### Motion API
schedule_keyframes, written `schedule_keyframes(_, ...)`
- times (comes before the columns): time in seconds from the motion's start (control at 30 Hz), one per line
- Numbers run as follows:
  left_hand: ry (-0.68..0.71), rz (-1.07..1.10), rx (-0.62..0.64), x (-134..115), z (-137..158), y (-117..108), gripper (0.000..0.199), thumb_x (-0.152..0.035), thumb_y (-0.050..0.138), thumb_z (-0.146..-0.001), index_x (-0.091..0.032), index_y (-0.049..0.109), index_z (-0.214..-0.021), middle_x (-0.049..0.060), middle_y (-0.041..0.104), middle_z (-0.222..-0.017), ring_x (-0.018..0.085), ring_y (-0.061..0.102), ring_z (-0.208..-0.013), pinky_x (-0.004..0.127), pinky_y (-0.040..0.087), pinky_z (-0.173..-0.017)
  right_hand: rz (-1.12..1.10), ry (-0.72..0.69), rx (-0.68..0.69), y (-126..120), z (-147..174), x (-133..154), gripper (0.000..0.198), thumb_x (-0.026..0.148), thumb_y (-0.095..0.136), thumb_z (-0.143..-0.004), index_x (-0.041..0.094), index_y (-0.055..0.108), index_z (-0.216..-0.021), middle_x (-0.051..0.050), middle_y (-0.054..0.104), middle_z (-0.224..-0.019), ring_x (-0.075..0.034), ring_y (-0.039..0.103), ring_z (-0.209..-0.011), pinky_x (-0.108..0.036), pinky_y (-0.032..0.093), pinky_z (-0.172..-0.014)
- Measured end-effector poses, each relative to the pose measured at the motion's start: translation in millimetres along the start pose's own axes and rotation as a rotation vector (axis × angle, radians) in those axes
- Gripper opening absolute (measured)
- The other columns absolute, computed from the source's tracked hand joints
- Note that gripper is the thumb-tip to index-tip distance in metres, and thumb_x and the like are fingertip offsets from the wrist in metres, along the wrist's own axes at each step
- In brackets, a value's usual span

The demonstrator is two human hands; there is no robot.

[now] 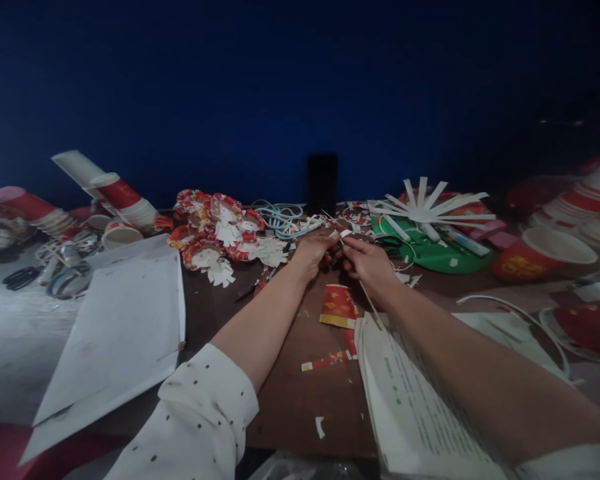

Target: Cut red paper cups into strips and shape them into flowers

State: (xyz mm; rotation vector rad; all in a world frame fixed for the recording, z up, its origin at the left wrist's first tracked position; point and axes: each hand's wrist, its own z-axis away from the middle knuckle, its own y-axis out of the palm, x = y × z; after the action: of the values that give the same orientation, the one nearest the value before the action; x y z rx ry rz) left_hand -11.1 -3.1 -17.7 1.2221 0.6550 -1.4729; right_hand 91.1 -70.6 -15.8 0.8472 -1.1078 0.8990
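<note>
My left hand and my right hand meet over the middle of the brown table, fingers closed and almost touching. A small white paper piece shows at the fingertips of my right hand. Another pale scrap is at my left fingertips, too small to make out well. From beneath my right hand a thin stick slants down toward the papers. Just below the hands lies a cut red paper cup piece with gold print and a yellow edge. A narrow red strip lies nearer to me.
Red-and-white paper crafts are heaped left of centre, beside a light blue cord. White boards lie at left, stacked cups behind. To the right are a fringed white paper cup, a green sheet, a red cup and printed papers.
</note>
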Motion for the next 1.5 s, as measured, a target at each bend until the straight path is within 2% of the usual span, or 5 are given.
schedule_keyframes(0.33, -0.039, 0.106, 0.045, -4, 7, 2, 0.024, -0.019, 0.066, -0.085, -0.013, 0.057, -0.064, -0.003, 0.049, -0.049, 0.001, 0.037, -0.036, 0.012, 0.021, -0.036, 0.235, -0.208, 0.064, -5, -3, -6, 0.033, 0.030, 0.061, -0.083, 0.018, 0.074, -0.111, 0.004, 0.057, -0.051, -0.010, 0.045, -0.042, -0.019, 0.032, -0.040)
schedule_keyframes(0.53, -0.034, 0.107, -0.050, -9, 10, 6, 0.019, -0.008, 0.063, -0.083, -0.011, 0.059, -0.065, -0.002, 0.053, -0.050, 0.004, 0.045, -0.038, 0.014, 0.023, -0.036, 0.315, -0.299, 0.110, -5, -1, -10, 0.029, 0.030, 0.058, -0.084, 0.021, 0.073, -0.107, 0.004, 0.056, -0.050, -0.011, 0.050, -0.043, -0.021, 0.037, -0.045)
schedule_keyframes(0.8, -0.042, 0.080, -0.056, -10, 9, 8, 0.024, -0.008, 0.068, -0.080, -0.013, 0.053, -0.061, -0.003, 0.050, -0.048, 0.004, 0.046, -0.038, 0.013, 0.021, -0.036, 0.221, -0.264, 0.096, -1, 0, -11, 0.036, 0.028, 0.058, -0.082, 0.019, 0.070, -0.115, 0.003, 0.062, -0.062, -0.009, 0.049, -0.044, -0.020, 0.035, -0.042)
schedule_keyframes(1.23, -0.072, 0.011, -0.136, -11, 9, 7, 0.023, -0.010, 0.071, -0.076, -0.016, 0.051, -0.067, -0.006, 0.049, -0.048, 0.004, 0.037, -0.036, 0.016, 0.024, -0.038, -0.082, 0.011, 0.099, 5, 7, -5, 0.013, 0.019, 0.068, -0.070, 0.016, 0.068, -0.082, 0.000, 0.062, -0.072, -0.007, 0.050, -0.052, -0.015, 0.029, -0.036)
schedule_keyframes(1.5, -0.098, -0.060, -0.109, -12, 12, 7, 0.033, -0.021, 0.077, -0.074, -0.018, 0.047, -0.062, -0.006, 0.046, -0.044, 0.003, 0.031, -0.031, 0.017, 0.016, -0.036, -0.164, 0.062, 0.074, 7, 11, -2, 0.018, 0.009, 0.067, -0.071, 0.015, 0.072, -0.087, -0.002, 0.067, -0.075, -0.005, 0.053, -0.051, -0.013, 0.033, -0.036)
